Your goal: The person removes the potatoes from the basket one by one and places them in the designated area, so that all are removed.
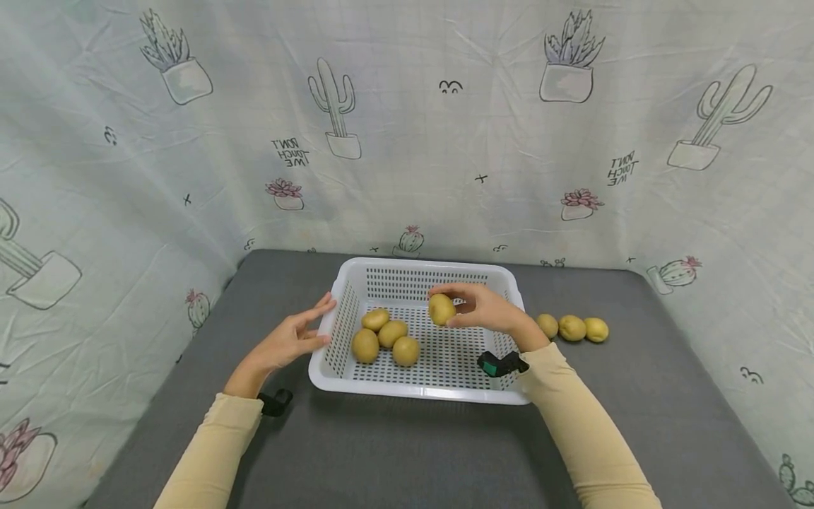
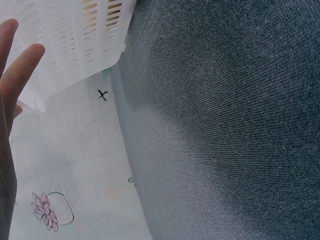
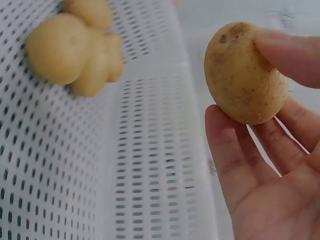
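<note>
My right hand (image 1: 485, 309) pinches a potato (image 1: 441, 309) between thumb and fingers, over the white perforated basket (image 1: 422, 393). In the right wrist view the held potato (image 3: 242, 75) shows brown specks near its top. Several potatoes (image 1: 392, 334) lie together on the left half of the basket's floor. At the basket's left rim, my left hand (image 1: 289, 341) touches the edge with its fingers extended. The left wrist view shows part of that hand (image 2: 17, 80) beside the basket's outer wall (image 2: 75, 45).
Three potatoes (image 1: 571, 328) sit in a row on the dark grey tabletop (image 1: 407, 452), right of the basket. A pale curtain (image 1: 407, 127) printed with cacti and succulents hangs behind the table and along both sides.
</note>
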`<state>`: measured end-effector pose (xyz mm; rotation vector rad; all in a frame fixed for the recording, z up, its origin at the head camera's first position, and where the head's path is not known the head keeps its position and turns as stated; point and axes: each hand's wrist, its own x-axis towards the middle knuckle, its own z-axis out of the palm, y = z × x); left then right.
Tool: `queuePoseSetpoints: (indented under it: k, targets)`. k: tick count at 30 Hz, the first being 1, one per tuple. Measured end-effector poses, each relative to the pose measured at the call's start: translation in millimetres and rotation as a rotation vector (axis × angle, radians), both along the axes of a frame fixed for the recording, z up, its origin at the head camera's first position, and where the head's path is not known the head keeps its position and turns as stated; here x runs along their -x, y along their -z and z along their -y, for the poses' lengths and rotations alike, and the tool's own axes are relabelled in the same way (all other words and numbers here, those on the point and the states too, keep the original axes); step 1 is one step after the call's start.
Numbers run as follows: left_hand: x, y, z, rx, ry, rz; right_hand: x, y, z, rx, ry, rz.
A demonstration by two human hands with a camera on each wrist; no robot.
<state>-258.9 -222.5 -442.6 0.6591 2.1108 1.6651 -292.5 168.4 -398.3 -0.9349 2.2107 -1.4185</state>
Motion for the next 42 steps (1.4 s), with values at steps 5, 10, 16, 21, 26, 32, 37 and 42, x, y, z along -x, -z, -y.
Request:
queuePoseSetpoints:
  k: [5, 10, 16, 21, 26, 32, 37, 42]
  targets:
    - [0.6, -1.4, 2.2, -0.016, 0.006, 0.008, -2.9, -8.1, -11.1, 0.122, 0.011, -0.027]
    - [1.6, -1.9, 2.0, -0.027, 0.013, 0.025, -6.2, -14.7, -26.2, 0.229, 0.018, -0.022]
    - [2.7, -0.1, 0.6, -0.030, 0.015, 0.020, -12.2, -20.9, -42.9, 0.295, 0.066, -0.038]
    - [2.3, 1.0, 1.0, -0.031, 0.013, 0.019, -20.0, -25.2, -58.5, 0.352, 0.099, -0.087]
    - [1.5, 1.0, 1.7, -0.038, 0.020, 0.037, -31.0, -28.0, -77.3, 0.434, 0.126, -0.134]
    - [1.4, 1.3, 1.3, -0.033, 0.012, 0.032, -42.9, -23.3, -106.2, 0.513, 0.183, -0.201]
    - [1.7, 0.5, 1.8, -0.040, 0.016, 0.031, -54.3, -10.0, -133.8, 0.547, 0.268, -0.214]
    - [2.1, 0.5, 1.6, -0.060, 0.033, 0.035, -64.5, 6.7, -159.8, 0.603, 0.337, -0.193]
